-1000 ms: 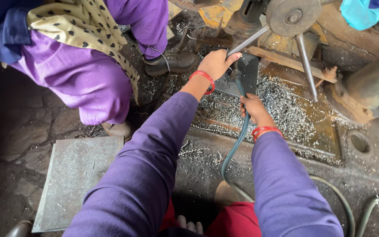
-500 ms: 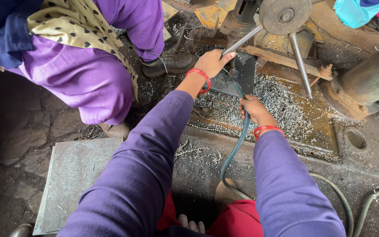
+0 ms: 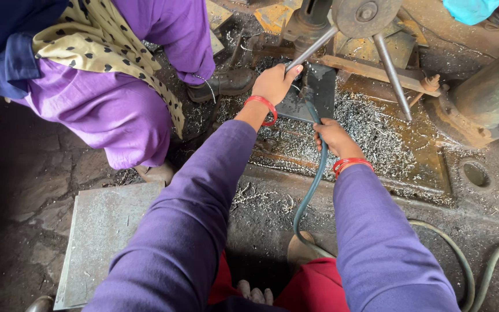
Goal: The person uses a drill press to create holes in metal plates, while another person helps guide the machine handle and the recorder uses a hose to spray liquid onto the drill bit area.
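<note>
- Nearest, at bottom edge: person's own red-clad knees and a bare foot (image 3: 253, 293) on the grimy floor (image 3: 24, 173); flat grey metal plate (image 3: 102, 237) lies on the floor at left, untouched.
- Both arms in purple sleeves reach fwd, each wrist w/ a red bangle.
- Green hose (image 3: 313, 185) runs up from near the knees, between the arms, to the work spot; more hose loops at lower right.
- Right hand (image 3: 336, 137) closed round the hose just below its tip, pointing it at the dark metal piece (image 3: 317, 95) on the machine bed. That piece sits under the drill head, tilted, resting among silver metal shavings (image 3: 371, 133) spread over the rusty bed.
- Left hand (image 3: 274, 84) closed round the end of a steel lever (image 3: 313, 49) of the drill press (image 3: 365, 17); a 2nd lever spoke slants down to the right.
- Judged step: drilling the piece, lever gripped for feed while the hose points at the cut; can't tell if anything flows from it.
- Next move prob. calls for a steady pull on the lever, hose tip kept on the hole, fingers clear of the bit and sharp shavings.
- Farther left: another person squats in purple trousers, spotted cloth and a black boot (image 3: 223, 84), hands not in view.
</note>
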